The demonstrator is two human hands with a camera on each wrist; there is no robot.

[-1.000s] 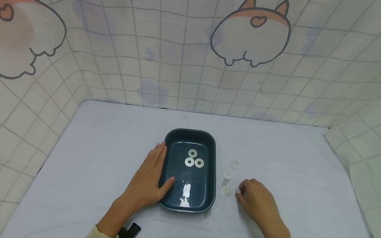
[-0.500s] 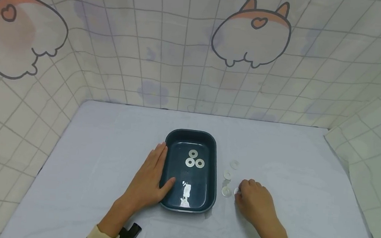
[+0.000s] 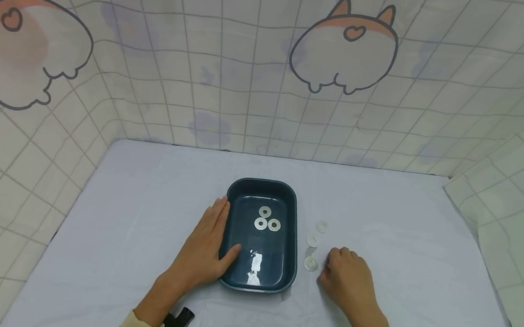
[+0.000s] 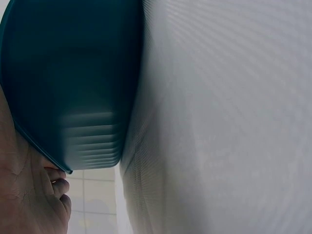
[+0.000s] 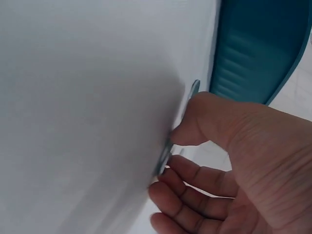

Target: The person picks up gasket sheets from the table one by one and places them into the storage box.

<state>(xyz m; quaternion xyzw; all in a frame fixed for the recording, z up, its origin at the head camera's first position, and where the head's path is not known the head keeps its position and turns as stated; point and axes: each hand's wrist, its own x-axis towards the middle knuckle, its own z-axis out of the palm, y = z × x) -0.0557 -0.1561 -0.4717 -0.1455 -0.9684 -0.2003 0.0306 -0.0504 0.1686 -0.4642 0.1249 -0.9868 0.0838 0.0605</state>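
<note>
A dark teal tray (image 3: pixel 234 284) stands in front of me, with three metal washers (image 3: pixel 261 223) grouped inside it. My left hand (image 3: pixel 204 246) rests along the tray's left rim, fingers straight and thumb over the edge. To the tray's right, three pale washers (image 3: pixel 311 263) lie on the white cloth. Beside them is my right hand (image 3: pixel 347 278), fingers bent down to the cloth. The right wrist view shows its thumb and fingertips pinching a washer (image 5: pixel 165 158) low at the cloth; from the head view that washer is hidden.
White cloth (image 3: pixel 157 201) covers the table. A tiled-pattern curtain (image 3: pixel 250 80) with cartoon animals surrounds it at the back and sides. Black wrist-camera parts (image 3: pixel 178 321) sit under both wrists.
The right hand has shifted slightly, and the washer that showed at its fingertips is now covered from the head view. The left hand and tray stay in place.
</note>
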